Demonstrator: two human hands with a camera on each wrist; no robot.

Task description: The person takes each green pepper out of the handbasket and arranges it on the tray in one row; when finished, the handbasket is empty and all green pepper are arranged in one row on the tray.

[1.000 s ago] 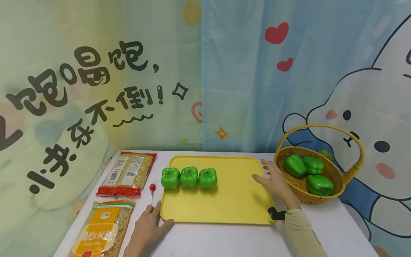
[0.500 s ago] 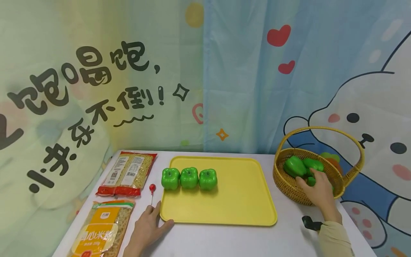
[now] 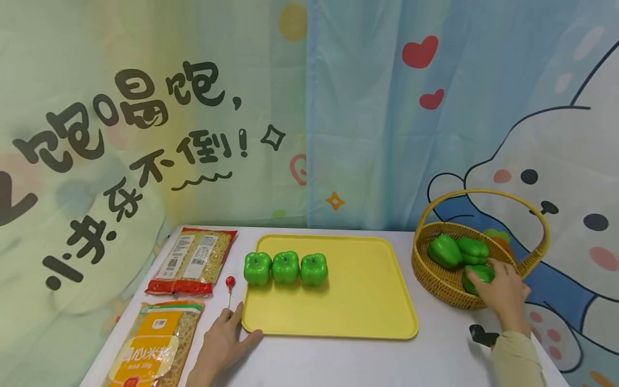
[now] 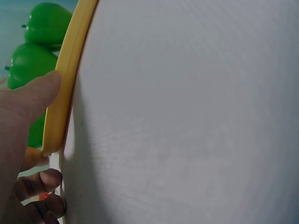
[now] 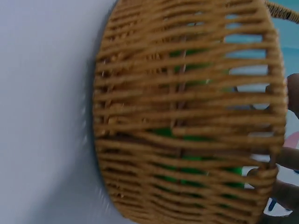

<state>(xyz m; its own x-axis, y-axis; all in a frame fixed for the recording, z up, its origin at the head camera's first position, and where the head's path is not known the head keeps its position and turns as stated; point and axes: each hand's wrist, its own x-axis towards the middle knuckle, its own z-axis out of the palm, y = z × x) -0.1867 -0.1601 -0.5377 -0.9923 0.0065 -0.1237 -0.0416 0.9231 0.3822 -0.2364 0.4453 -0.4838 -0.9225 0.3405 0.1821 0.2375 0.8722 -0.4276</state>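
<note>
In the head view, my right hand reaches into the wicker basket at the right. Its thumb and fingers are curled round a green bell pepper, which sits low in the basket and is partly covered by the hand. Two more green bell peppers lie behind it. At the near left corner of the yellow tray, my left hand rests with its thumb along the rim; the left wrist view shows the thumb touching that rim. Three green bell peppers stand in a row on the tray.
Left of the tray lie a red-edged bag of grain and an orange bag of noodles. A red lollipop is between the bags and the tray. The basket's tall handle arches over its opening. A printed curtain hangs behind the table.
My right hand has moved from beside the tray's right edge into the basket, then further right onto the nearest pepper. The left hand stays at the tray corner.
</note>
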